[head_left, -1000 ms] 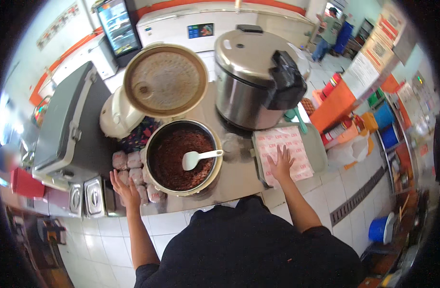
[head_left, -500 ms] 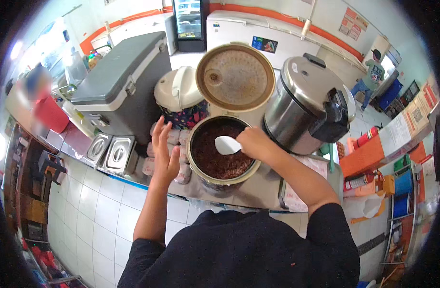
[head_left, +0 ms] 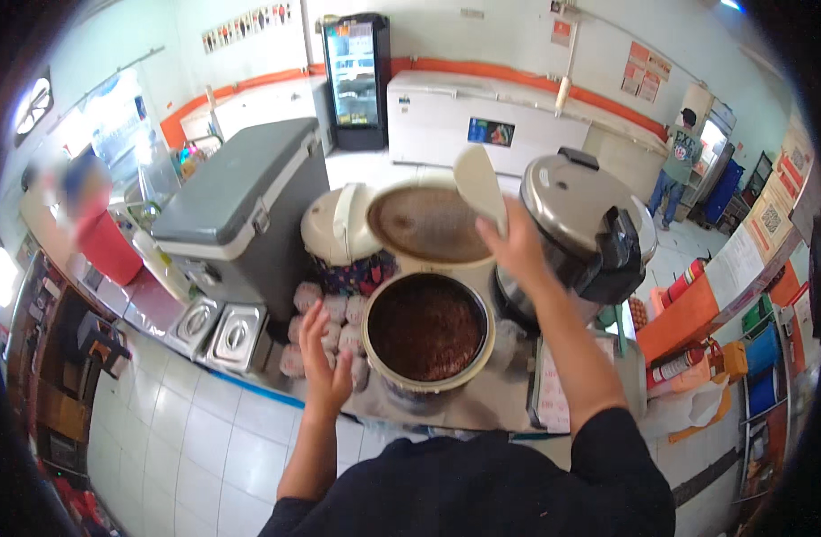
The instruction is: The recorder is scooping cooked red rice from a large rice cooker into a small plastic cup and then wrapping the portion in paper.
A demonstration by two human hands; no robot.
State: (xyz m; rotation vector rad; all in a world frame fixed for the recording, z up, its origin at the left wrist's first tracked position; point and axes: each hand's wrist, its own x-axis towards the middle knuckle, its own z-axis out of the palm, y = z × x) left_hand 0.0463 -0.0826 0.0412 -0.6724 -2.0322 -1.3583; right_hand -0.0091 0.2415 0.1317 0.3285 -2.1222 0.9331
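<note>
My right hand (head_left: 518, 242) is closed round the handle of a white rice paddle (head_left: 478, 182), its blade pointing up, above and behind the pot. Below it stands a round pot (head_left: 371, 351) with a pale rim. Dark reddish-brown food, grainy in look, lies inside the pot (head_left: 428, 336). My left hand (head_left: 325, 362) is raised with its fingers apart, holding nothing, left of the pot. Several paper-wrapped packets (head_left: 351, 338) lie beside and beneath that hand. Behind the pot a round brownish lid (head_left: 424, 224) stands raised, partly covered by the paddle.
A grey cooler box (head_left: 240, 192), lidded steel pans (head_left: 238, 336) and a cream-lidded pot (head_left: 331, 228) stand to the left. At right are a large steel cooker (head_left: 576, 206) and a tray with printed paper sheets (head_left: 554, 385). Two other people stand farther off.
My right hand has lifted the rice paddle from over the pot, up and away from me, turning its blade upward. My left hand stays spread beside the pot. The view has tilted up.
</note>
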